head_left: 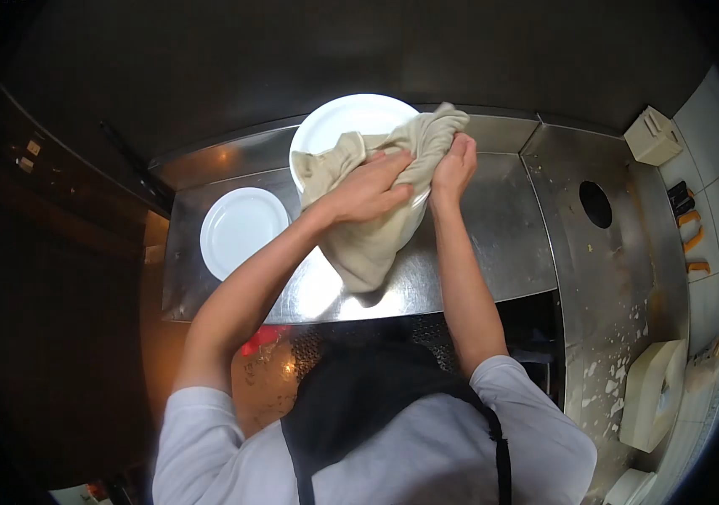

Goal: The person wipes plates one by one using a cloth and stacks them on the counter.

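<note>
A large white plate [351, 118] is held tilted above the steel counter, its lower part covered by a beige cloth [359, 244]. My left hand [372, 187] presses on the cloth over the plate's face, a fold of it bunched between thumb and fingers. At the plate's right edge, my right hand [454, 168] is closed round the bunched end of the cloth, with the rim beside it; its fingertips are partly hidden. To the left, a smaller white plate [244, 231] lies flat on the counter.
The steel counter [494, 244] has a raised back edge against a dark wall. On the right is a steel surface with a dark round hole [595, 204] and scattered pale bits. Beyond it are a cream-coloured container [652, 396], a white box [652, 136] and orange-handled tools [690, 231].
</note>
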`<state>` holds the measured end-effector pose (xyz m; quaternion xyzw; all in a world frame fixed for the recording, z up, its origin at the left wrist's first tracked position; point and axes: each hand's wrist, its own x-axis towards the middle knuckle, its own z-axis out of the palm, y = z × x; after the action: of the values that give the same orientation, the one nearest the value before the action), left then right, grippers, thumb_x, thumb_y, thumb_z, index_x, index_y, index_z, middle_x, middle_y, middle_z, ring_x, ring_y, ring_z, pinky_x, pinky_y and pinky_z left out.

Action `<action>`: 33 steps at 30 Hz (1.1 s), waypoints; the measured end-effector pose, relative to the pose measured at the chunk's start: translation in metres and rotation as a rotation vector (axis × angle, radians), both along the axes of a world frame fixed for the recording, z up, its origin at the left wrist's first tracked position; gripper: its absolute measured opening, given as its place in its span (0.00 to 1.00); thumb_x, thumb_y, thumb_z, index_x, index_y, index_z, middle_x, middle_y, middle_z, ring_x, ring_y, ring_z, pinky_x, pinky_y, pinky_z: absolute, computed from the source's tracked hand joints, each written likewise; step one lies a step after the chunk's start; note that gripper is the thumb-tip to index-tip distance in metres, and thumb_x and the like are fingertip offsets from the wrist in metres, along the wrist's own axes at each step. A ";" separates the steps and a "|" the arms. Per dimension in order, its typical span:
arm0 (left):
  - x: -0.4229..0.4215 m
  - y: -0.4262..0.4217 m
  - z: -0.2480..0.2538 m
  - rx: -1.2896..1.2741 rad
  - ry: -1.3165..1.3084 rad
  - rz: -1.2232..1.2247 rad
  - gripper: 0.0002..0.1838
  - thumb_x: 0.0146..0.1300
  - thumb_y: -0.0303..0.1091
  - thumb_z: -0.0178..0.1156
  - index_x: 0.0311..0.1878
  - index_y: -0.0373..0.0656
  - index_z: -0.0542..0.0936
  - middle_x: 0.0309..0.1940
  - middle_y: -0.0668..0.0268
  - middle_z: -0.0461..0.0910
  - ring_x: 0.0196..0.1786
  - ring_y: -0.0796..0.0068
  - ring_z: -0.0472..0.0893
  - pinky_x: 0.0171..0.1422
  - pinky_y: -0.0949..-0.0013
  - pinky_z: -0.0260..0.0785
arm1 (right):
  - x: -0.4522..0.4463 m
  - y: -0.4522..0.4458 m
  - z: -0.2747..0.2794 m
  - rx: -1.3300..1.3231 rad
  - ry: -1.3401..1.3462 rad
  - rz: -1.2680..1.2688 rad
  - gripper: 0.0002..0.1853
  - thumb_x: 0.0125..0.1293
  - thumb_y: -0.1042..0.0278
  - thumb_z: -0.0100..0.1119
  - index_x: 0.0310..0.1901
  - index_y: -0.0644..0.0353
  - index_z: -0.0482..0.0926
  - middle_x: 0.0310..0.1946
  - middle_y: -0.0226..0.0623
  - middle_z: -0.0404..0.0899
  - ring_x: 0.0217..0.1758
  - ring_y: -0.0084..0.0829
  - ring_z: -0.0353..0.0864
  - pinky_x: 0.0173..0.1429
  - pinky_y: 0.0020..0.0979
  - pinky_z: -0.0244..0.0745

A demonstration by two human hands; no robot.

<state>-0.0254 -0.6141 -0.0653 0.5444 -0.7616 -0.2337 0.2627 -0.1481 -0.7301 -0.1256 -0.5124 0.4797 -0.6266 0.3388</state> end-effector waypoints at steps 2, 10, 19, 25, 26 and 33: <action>0.011 0.040 0.030 0.252 0.296 -0.015 0.30 0.68 0.42 0.49 0.67 0.30 0.63 0.61 0.51 0.72 0.67 0.60 0.69 0.73 0.59 0.55 | -0.010 0.003 0.017 0.003 0.069 0.096 0.19 0.66 0.54 0.54 0.43 0.67 0.74 0.38 0.52 0.79 0.43 0.49 0.78 0.50 0.42 0.71; 0.053 0.174 -0.001 -0.027 1.936 0.168 0.24 0.74 0.42 0.38 0.65 0.37 0.68 0.63 0.54 0.71 0.65 0.60 0.71 0.73 0.57 0.59 | -0.025 -0.034 0.062 0.309 0.779 0.634 0.27 0.49 0.50 0.71 0.37 0.68 0.75 0.26 0.40 0.77 0.20 0.28 0.72 0.23 0.33 0.67; 0.079 0.219 -0.004 -0.331 1.980 0.256 0.27 0.67 0.44 0.42 0.62 0.36 0.71 0.59 0.56 0.74 0.61 0.58 0.74 0.68 0.58 0.63 | -0.040 -0.067 0.061 0.177 0.385 0.516 0.18 0.57 0.67 0.60 0.42 0.76 0.74 0.35 0.50 0.80 0.34 0.36 0.83 0.34 0.35 0.78; 0.063 0.189 0.067 -0.492 1.298 0.251 0.29 0.60 0.42 0.52 0.64 0.37 0.68 0.57 0.56 0.73 0.61 0.60 0.73 0.67 0.57 0.65 | -0.027 0.018 0.128 0.048 0.038 0.615 0.13 0.64 0.70 0.57 0.45 0.73 0.78 0.35 0.46 0.82 0.34 0.32 0.83 0.37 0.33 0.79; 0.081 0.178 0.077 -0.376 0.817 0.301 0.31 0.58 0.40 0.58 0.63 0.35 0.66 0.58 0.55 0.71 0.60 0.60 0.72 0.66 0.56 0.65 | -0.022 0.037 0.141 -0.011 0.101 0.668 0.12 0.63 0.71 0.57 0.43 0.72 0.78 0.34 0.45 0.82 0.33 0.33 0.84 0.37 0.33 0.79; 0.041 0.147 0.190 -0.428 -0.581 0.375 0.24 0.40 0.27 0.69 0.44 0.38 0.74 0.39 0.57 0.79 0.46 0.56 0.80 0.50 0.63 0.73 | 0.019 0.137 0.171 -0.969 0.401 0.801 0.08 0.56 0.74 0.58 0.37 0.66 0.81 0.27 0.47 0.81 0.29 0.44 0.81 0.38 0.32 0.76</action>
<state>0.0159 -0.4672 0.1242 0.6503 -0.7229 0.1457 0.1823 -0.1291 -0.5930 0.0451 -0.8525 -0.0306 -0.4896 0.1806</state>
